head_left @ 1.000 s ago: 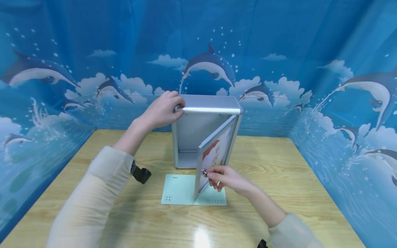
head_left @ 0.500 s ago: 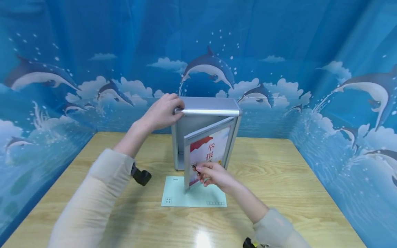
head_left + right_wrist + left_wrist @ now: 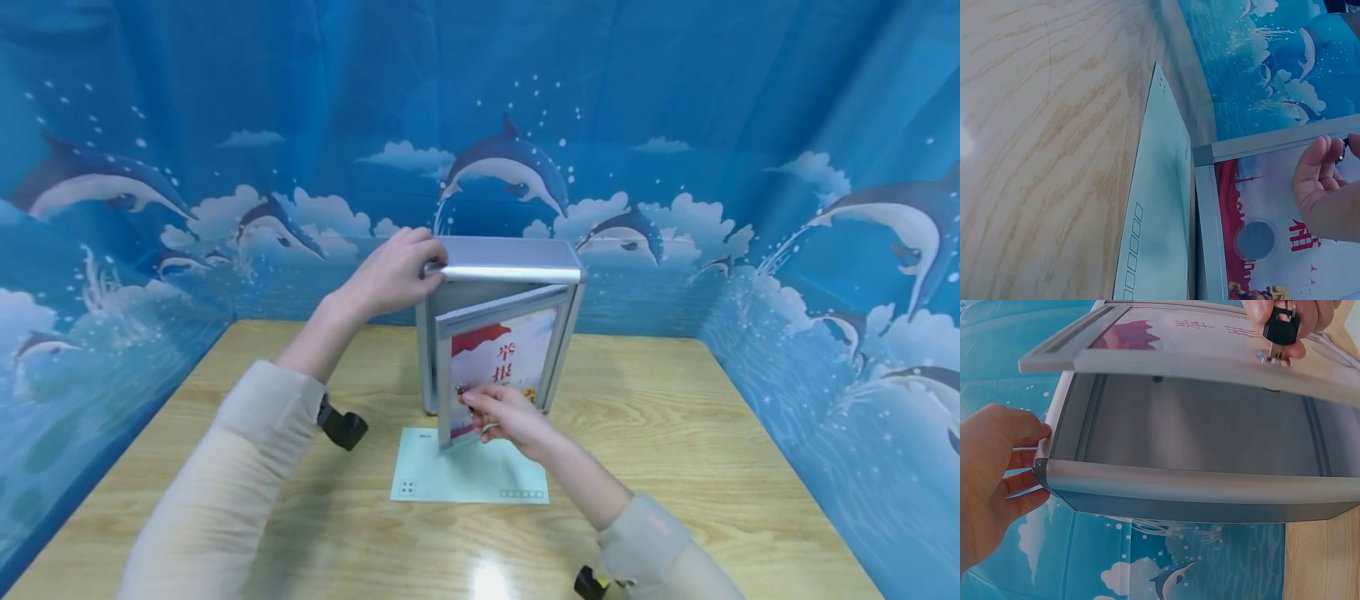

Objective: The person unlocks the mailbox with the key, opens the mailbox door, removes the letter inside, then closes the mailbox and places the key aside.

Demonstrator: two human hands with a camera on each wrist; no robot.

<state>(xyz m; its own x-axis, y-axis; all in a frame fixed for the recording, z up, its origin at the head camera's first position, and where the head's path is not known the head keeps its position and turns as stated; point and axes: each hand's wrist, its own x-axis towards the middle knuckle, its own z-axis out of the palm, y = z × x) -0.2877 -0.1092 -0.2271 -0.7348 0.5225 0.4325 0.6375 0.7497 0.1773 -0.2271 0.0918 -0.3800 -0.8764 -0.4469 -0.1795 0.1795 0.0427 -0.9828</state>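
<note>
A silver metal box (image 3: 517,254) stands upright on the table, its hinged door (image 3: 536,337) ajar at the left and showing a red-and-white poster. My left hand (image 3: 397,267) grips the box's upper left corner, thumb on the front edge and fingers round the side in the left wrist view. Between the fingertips of my right hand (image 3: 513,421) is a black-headed key (image 3: 1281,330), its blade in the lock near the door's free edge. The grey interior (image 3: 1204,425) shows through the gap. In the right wrist view a round grey disc (image 3: 1255,240) appears on the poster.
A pale green envelope (image 3: 450,477) lies flat on the wooden table (image 3: 630,383) in front of the box, partly under the door in the head view. Blue dolphin-print curtains (image 3: 660,75) surround the table at the back and sides.
The door has swung left toward the box's opening, narrowing the gap. My right hand has moved left with it, still pinching the key. My left hand keeps its place on the corner.
</note>
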